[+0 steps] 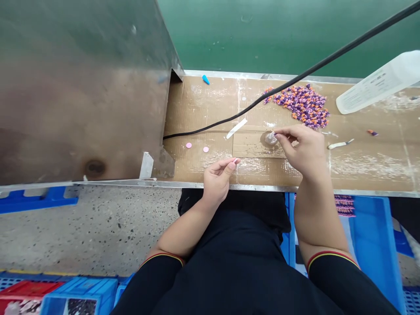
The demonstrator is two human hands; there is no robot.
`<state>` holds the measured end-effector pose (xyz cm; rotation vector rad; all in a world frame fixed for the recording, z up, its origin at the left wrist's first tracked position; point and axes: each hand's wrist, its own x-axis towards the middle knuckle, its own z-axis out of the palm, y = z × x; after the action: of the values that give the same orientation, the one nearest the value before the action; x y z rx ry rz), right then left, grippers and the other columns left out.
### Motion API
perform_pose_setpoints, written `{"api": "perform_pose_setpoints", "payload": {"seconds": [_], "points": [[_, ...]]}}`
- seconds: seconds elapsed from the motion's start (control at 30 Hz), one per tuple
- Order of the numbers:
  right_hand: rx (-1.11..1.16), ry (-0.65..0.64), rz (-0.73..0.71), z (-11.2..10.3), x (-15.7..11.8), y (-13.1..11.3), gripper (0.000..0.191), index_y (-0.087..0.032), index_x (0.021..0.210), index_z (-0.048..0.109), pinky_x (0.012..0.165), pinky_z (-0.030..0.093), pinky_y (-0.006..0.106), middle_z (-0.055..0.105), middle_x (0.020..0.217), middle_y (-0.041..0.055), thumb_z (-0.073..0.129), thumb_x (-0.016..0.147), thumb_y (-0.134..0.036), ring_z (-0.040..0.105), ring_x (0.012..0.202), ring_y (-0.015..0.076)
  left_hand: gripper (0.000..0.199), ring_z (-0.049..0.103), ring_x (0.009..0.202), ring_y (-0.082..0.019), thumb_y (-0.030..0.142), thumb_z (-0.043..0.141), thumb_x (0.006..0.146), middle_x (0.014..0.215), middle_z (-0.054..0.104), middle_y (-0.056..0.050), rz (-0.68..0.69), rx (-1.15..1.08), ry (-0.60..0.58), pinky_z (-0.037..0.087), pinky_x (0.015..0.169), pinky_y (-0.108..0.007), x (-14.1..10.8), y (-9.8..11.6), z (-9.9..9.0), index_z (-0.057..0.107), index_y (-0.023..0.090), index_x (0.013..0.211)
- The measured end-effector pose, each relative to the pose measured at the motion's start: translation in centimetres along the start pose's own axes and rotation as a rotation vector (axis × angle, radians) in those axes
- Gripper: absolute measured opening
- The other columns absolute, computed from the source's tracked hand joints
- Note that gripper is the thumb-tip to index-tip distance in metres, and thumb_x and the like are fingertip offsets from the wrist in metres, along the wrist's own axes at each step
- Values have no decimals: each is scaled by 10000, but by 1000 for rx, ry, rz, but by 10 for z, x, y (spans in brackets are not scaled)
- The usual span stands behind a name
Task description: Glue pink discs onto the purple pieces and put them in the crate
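Observation:
Near the table's front edge my left hand (217, 179) is closed in a pinch on a small pink disc (235, 161), seen nearly edge-on. My right hand (305, 146) pinches a small purple piece (276, 135), mostly hidden by the fingertips. That piece is at a whitish, glue-like blob (271, 138) on a cardboard strip (249, 146); whether they touch I cannot tell. Two more pink discs, one (188, 145) and another (205, 149), lie flat to the left. Beyond my right hand is a pile of small purple and orange pieces (305, 105).
A black cable (229, 118) crosses over the cardboard-covered table (197, 109). A large metal box (85, 96) stands at left. At right are a translucent bottle (377, 83), a whitish stick (340, 144) and a loose purple-orange piece (372, 132). A blue tip (205, 79) lies at the back.

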<state>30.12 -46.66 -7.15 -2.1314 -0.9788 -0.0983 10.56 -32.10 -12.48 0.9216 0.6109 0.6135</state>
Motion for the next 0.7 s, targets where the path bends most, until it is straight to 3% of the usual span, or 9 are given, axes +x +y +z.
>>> {"api": "perform_pose_setpoints", "payload": {"seconds": [0.23, 0.47, 0.7], "points": [[437, 43, 121, 14, -40, -45, 52, -271, 998, 836, 741, 684, 370, 841, 918, 26, 792, 976, -288, 802, 815, 213, 430, 766, 869, -160, 578, 1050, 697, 941, 838, -83, -49, -59, -17, 623, 875, -295, -1, 7, 1, 884, 235, 895], [622, 53, 7, 29, -60, -73, 154, -298, 966, 848, 815, 703, 343, 852, 957, 13, 832, 941, -147, 820, 900, 204, 372, 686, 762, -92, 521, 1069, 690, 929, 838, -61, -171, -165, -54, 562, 756, -208, -11, 17, 9, 894, 256, 883], [609, 93, 19, 44, -70, -79, 143, -291, 989, 841, 775, 705, 333, 855, 946, 11, 809, 959, -155, 828, 856, 199, 336, 698, 768, -92, 516, 1062, 709, 942, 843, -50, -143, -168, -86, 576, 783, -210, -15, 19, 12, 896, 276, 875]]}}
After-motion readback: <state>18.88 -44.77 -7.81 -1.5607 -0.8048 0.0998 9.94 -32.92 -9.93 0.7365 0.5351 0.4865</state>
